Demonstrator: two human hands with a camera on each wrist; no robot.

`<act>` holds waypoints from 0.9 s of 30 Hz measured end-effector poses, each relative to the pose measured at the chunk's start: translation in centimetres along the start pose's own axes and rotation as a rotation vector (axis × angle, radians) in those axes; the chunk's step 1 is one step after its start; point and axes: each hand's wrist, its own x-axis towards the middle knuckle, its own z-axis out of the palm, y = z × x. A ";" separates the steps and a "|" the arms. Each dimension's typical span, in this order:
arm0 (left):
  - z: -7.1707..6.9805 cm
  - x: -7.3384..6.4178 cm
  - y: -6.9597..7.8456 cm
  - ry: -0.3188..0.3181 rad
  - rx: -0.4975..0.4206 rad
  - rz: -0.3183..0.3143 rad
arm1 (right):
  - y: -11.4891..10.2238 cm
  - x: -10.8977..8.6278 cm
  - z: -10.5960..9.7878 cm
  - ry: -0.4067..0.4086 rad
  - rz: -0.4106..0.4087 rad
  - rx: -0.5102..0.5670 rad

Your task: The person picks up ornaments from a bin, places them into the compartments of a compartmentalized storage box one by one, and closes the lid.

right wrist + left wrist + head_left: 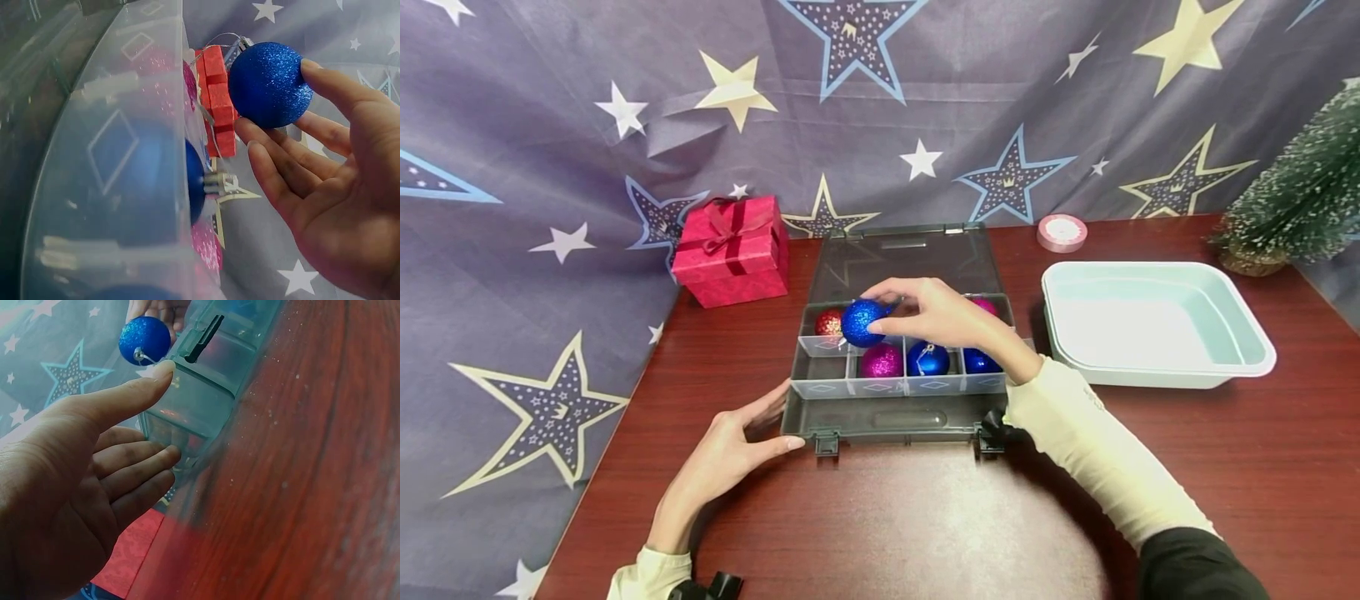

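A blue glitter Christmas ball [863, 322] is pinched between the thumb and fingers of my right hand [936, 312], raised over the back left of a divided storage box [917, 385]. The right wrist view shows the ball [270, 85] with its silver cap and a loop of string. My left hand [730, 454] touches the box's front left corner, thumb and fingers extended. Inside the compartments sit a red ball [828, 322], a magenta ball [882, 361], blue balls [928, 360] and another magenta one [983, 307], partly hidden by my right hand. The front left compartment [822, 367] holds nothing.
The box's dark lid [910, 258] lies open toward the back. A red gift box [732, 250] stands at the back left. To the right are a pale green tray [1159, 371], a pink ribbon roll [1062, 233] and a small frosted tree [1292, 183].
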 end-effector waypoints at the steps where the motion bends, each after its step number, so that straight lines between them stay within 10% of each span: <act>1: 0.0 0.0 0.0 0.000 0.001 0.000 | 0.0 0.1 0.2 -0.006 0.004 -0.004; 27: 0.1 0.0 -0.2 0.012 -0.003 0.013 | -0.4 1.0 0.7 -0.051 0.061 -0.065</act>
